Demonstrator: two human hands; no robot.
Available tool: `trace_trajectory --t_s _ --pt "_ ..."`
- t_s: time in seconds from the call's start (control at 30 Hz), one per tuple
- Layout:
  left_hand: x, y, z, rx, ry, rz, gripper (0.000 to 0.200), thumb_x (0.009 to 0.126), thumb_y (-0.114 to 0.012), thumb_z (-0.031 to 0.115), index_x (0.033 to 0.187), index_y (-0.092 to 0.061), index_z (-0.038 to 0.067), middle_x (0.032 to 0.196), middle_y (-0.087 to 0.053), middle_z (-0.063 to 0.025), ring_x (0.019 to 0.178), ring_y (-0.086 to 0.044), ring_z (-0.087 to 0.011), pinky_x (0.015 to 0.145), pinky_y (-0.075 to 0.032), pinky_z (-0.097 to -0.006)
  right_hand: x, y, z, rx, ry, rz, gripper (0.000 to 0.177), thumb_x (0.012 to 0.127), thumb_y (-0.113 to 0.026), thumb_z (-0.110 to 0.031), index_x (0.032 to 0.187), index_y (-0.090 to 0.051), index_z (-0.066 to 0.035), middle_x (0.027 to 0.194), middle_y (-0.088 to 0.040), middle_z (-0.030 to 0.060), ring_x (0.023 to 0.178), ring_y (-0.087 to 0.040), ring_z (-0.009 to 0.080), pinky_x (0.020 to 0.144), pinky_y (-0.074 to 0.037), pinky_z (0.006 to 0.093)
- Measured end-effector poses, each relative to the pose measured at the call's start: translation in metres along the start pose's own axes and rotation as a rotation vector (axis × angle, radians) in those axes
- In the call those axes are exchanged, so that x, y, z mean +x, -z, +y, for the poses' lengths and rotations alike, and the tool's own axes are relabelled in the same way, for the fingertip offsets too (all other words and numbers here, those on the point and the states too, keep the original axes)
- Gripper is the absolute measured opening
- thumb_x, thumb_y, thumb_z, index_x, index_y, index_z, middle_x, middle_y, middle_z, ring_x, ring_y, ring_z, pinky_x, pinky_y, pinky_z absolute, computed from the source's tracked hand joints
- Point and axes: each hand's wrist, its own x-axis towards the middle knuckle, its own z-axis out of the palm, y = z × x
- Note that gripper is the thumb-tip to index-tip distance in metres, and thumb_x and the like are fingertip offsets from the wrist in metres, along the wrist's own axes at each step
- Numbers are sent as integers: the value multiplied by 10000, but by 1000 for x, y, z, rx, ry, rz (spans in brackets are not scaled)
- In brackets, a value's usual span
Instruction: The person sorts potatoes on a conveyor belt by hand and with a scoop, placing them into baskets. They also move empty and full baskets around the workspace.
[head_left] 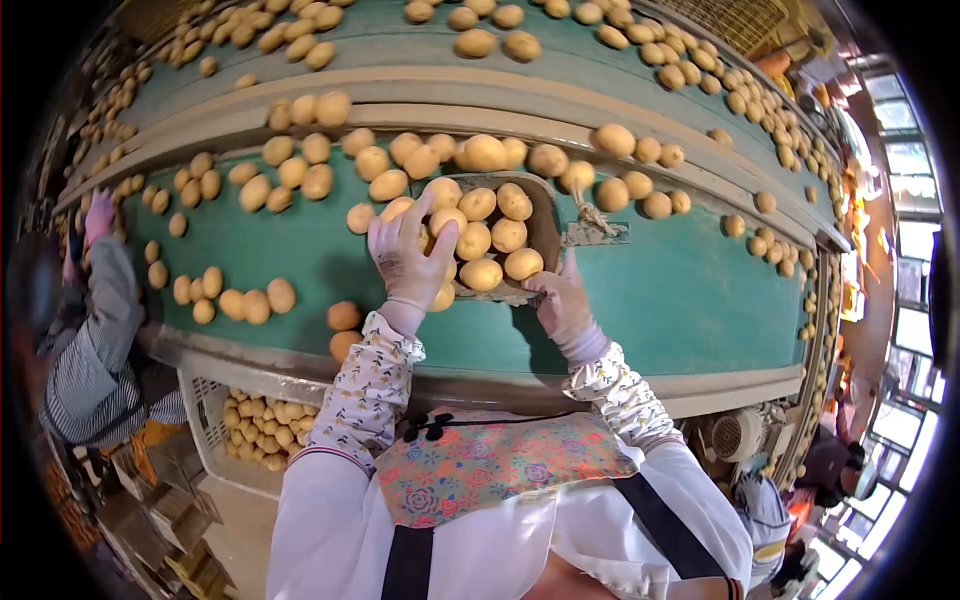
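Note:
A worn, brown scoop-like tray [545,225] is heaped with yellow potatoes [476,238] above the green belt. At its left side, my gloved left hand [408,262] has its fingers and thumb spread against several of the potatoes. My gloved right hand [564,305] grips the tray's lower right edge, its index finger pointing up. Beyond that hand, a frayed tie [592,212] rests by a flat metal piece [597,234]. The tray's underside is hidden.
Loose potatoes [257,304] lie on the green belt [680,300]. A raised rail [400,88] separates it from another belt behind. Below the front edge stands a white crate [208,425] of potatoes. A co-worker's gloved hand [100,215] reaches in at far left.

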Motion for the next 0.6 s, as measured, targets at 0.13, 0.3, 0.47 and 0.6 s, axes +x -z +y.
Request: trace_trajectory --t_s 0.13,0.3,0.47,0.6 --pt "-19 83 -40 94 -61 205 521 786 -744 187 1256 -558 61 1134 -641 -118 973 -586 -306 882 -419 -417 -5 -86 28 -261 129 -195 325 780 -578 50 1082 -476 -12 1094 -545 125 952 -574 191 804 -492 296" --pt "-76 232 -77 42 99 456 498 855 -691 169 1292 -511 12 1248 -563 -137 1077 -558 -261 963 -439 -389 -43 -237 45 -136 -120 -454 473 806 -585 23 1254 -434 16 1236 -529 153 1091 -571 226 910 -485 328" --pt "-171 338 -105 -300 667 922 473 927 -598 189 1301 -466 -68 1232 -555 -154 1108 -553 -214 904 -489 -320 -89 -354 120 -795 730 -923 737 721 -600 -2 1423 -391 -83 1372 -420 257 1309 -402 386 1045 -399 413" --pt "-209 391 -157 150 649 794 514 912 -621 195 1317 -454 -74 1253 -551 -195 1127 -552 -292 959 -458 -386 -95 -371 155 -591 373 -872 641 783 -572 17 1399 -423 -79 1412 -421 219 1253 -463 393 1034 -413 422"
